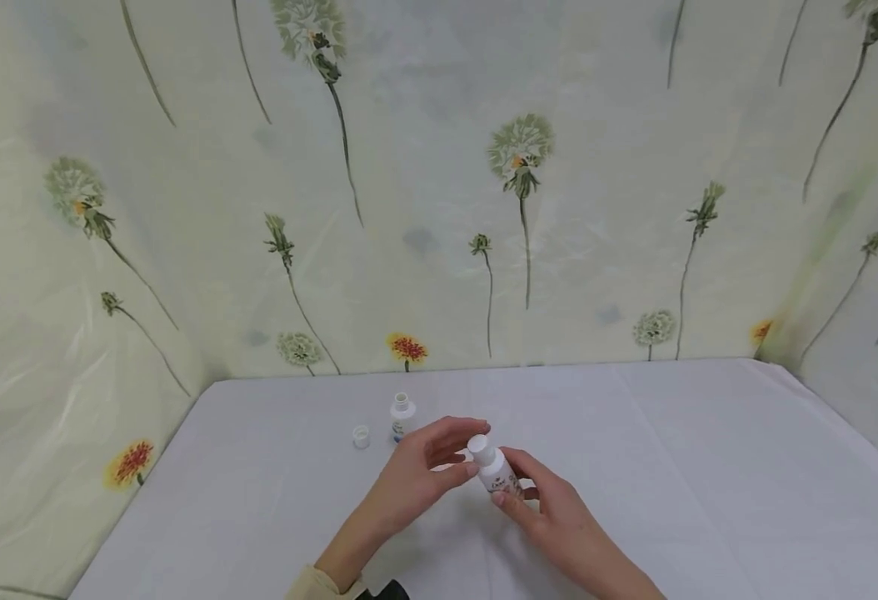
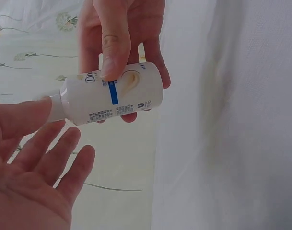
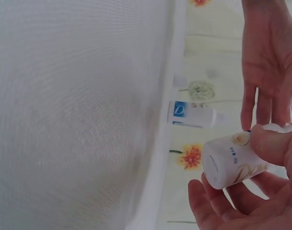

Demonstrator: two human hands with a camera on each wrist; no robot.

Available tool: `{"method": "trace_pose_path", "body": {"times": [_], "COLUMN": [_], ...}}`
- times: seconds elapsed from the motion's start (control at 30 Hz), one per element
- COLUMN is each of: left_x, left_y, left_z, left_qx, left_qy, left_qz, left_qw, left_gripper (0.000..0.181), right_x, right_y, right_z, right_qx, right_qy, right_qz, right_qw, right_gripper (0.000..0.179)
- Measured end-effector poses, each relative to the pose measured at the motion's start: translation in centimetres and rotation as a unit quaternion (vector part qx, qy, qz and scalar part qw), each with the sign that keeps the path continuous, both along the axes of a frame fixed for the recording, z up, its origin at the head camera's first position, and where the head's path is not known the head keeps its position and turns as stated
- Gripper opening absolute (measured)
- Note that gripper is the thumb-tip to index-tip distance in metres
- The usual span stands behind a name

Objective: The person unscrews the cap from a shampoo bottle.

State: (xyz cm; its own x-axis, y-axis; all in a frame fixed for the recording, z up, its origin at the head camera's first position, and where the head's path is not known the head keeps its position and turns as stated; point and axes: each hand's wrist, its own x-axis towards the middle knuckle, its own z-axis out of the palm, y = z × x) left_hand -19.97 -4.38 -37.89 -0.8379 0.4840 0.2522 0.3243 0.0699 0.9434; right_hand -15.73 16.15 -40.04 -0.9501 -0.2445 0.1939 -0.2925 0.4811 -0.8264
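My right hand [image 1: 559,514] grips a small white Dove bottle [image 1: 499,475], its thumb on the near side and fingers behind. The bottle tilts, its white cap [image 1: 481,448] pointing up and left. At that cap is my left hand [image 1: 424,467], thumb against one side and a finger curled round the far side; the left wrist view shows the thumb [image 2: 21,117] over the cap and other fingers spread loosely. Behind the left hand stands a second white bottle [image 1: 402,415], uncapped, partly hidden by that hand. A loose white cap [image 1: 361,437] lies to its left.
A white cloth [image 1: 671,467] covers the table. Pale curtain-like sheeting [image 1: 424,183] printed with dandelions and orange flowers rises behind the table and along both sides. A cream sleeve and dark band [image 1: 390,591] show at the left wrist.
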Motion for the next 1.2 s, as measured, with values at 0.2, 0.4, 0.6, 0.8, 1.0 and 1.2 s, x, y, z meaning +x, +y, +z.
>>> {"method": "trace_pose_path", "body": {"times": [0.2,0.4,0.6,0.8,1.0,1.2], "left_x": [-0.10,-0.13,-0.03,-0.03,-0.09,-0.09], "left_y": [-0.33,-0.37,-0.45,-0.38,-0.29,-0.18], "left_z": [0.14,0.15,0.33,0.21,-0.05,-0.13], "left_qx": [-0.018,-0.037,-0.048,-0.044,-0.047,-0.028], "left_qy": [0.032,0.045,0.028,-0.003,-0.009,0.002], "left_qz": [-0.036,-0.007,0.044,0.073,0.094,0.094], "left_qw": [0.9987,0.9983,0.9975,0.9963,0.9945,0.9952], "left_gripper": [0.036,0.029,0.022,0.018,0.019,0.026], "right_x": [0.09,0.20,0.12,0.12,0.16,0.28], "right_y": [0.23,0.37,0.35,0.31,0.12,0.20], "right_z": [0.38,0.20,0.10,0.04,0.21,0.46], "right_qx": [0.005,0.011,0.022,0.030,0.034,0.032], "right_qy": [-0.009,0.007,0.009,0.034,0.023,0.018], "right_qz": [0.000,0.009,0.008,-0.001,-0.036,-0.058], "right_qw": [0.9999,0.9999,0.9997,0.9990,0.9985,0.9976], "right_gripper": [0.044,0.044,0.044,0.045,0.046,0.046]}}
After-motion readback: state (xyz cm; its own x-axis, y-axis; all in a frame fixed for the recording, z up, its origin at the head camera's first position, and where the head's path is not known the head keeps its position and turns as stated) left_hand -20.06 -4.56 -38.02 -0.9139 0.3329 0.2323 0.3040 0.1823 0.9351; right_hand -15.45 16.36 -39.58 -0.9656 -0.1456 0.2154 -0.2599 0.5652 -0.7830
